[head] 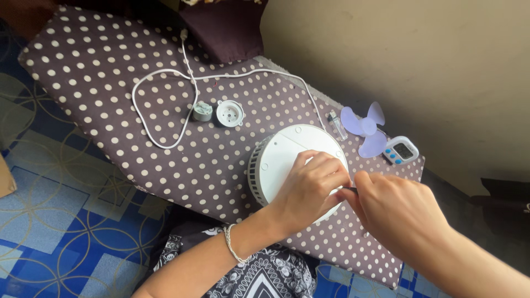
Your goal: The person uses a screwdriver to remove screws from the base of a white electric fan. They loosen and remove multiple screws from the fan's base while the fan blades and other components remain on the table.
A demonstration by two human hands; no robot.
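A round white fan housing (284,154) with a slotted side lies face down on a brown polka-dot ironing board (110,77). My left hand (309,187), a silver bracelet on its wrist, rests on the housing's right part with the fingers curled over it. My right hand (395,207) is closed around a thin dark tool whose tip meets the housing's right edge, just under my left fingers. The tool is mostly hidden. A pale purple three-blade fan propeller (365,128) lies beyond the housing.
A white cable (165,74) loops across the board. A small grey motor part (202,111) and a round white cap (229,113) lie beside it. A small clear lighter-like item (337,124) and a white digital timer (402,150) sit near the wall. Blue patterned floor is at left.
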